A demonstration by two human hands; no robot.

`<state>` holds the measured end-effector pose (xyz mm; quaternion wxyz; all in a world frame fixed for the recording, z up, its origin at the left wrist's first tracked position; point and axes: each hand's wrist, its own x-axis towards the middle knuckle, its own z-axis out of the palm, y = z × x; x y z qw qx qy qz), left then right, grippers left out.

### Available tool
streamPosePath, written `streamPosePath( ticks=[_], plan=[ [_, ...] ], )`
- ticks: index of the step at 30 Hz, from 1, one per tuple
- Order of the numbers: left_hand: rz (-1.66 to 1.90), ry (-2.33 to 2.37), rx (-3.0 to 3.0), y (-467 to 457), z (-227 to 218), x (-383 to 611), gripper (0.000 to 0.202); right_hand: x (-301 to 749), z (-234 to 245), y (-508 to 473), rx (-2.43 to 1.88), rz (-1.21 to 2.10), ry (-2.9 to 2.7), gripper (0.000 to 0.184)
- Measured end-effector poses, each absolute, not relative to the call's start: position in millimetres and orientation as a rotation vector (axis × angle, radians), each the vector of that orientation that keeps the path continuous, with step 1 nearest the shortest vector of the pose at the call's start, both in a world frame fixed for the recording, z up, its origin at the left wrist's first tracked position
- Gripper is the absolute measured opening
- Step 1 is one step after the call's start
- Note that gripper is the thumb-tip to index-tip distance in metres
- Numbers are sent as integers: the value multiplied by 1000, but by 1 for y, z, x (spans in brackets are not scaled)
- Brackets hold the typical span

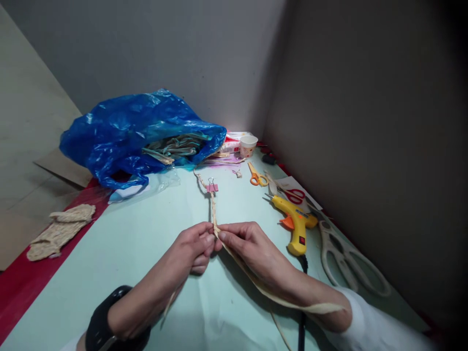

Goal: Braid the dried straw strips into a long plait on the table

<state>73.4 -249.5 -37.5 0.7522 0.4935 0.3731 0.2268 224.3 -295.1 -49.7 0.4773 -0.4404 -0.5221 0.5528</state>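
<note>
A thin braid of pale straw-like strips [214,208] runs away from me over the table. A pink binder clip [212,187] grips it farther up. At the braid's near end, my left hand [195,246] pinches the strands from the left. My right hand [252,246] pinches them from the right, its fingertips close to the left ones. A long flat strip [270,292] trails from the pinch under my right hand and across that wrist. Another loose strand end [168,304] hangs below my left hand. The exact crossing of the strands is partly hidden by my fingers.
A blue plastic bag [146,117] with dried strips stands at the back left, near a paper cup [248,145]. On the right lie orange-handled scissors [259,179], red-handled scissors [295,196], a yellow glue gun [298,224] and large scissors [343,258]. A woven piece [62,231] lies left.
</note>
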Motion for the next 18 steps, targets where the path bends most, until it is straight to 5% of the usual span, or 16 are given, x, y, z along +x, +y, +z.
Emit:
streamPosePath(
  ticks=[8, 18],
  plan=[
    [522, 999, 1195, -258, -45, 72, 16, 230, -33, -300, -1592, 783, -1798, 29],
    [574, 1088, 1408, -258, -43, 72, 26, 227, -40, -304, -1641, 357, -2097, 20]
  ],
)
